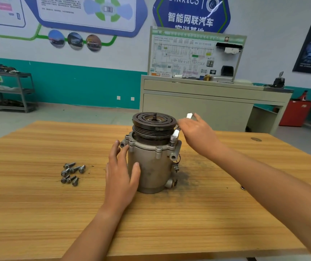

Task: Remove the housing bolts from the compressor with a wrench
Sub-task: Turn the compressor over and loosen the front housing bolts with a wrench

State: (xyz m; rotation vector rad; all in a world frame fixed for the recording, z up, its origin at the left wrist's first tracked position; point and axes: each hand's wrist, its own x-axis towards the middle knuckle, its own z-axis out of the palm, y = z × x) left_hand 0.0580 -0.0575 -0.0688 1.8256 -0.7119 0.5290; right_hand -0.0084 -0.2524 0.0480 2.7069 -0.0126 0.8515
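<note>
A grey metal compressor stands upright in the middle of the wooden table, with its black grooved pulley on top. My left hand presses flat against the left side of its body, fingers straight. My right hand grips a silver wrench at the compressor's upper right. The wrench's lower end sits on the housing flange there, and its upper end pokes out above my fingers. Whether a bolt sits under the wrench head is hidden. Several removed bolts lie in a loose heap on the table to the left.
A dark grease smear marks the table just right of the compressor. Beyond the table stand a beige cabinet with a wiring display board, a grey shelf cart at far left and a red cabinet at right.
</note>
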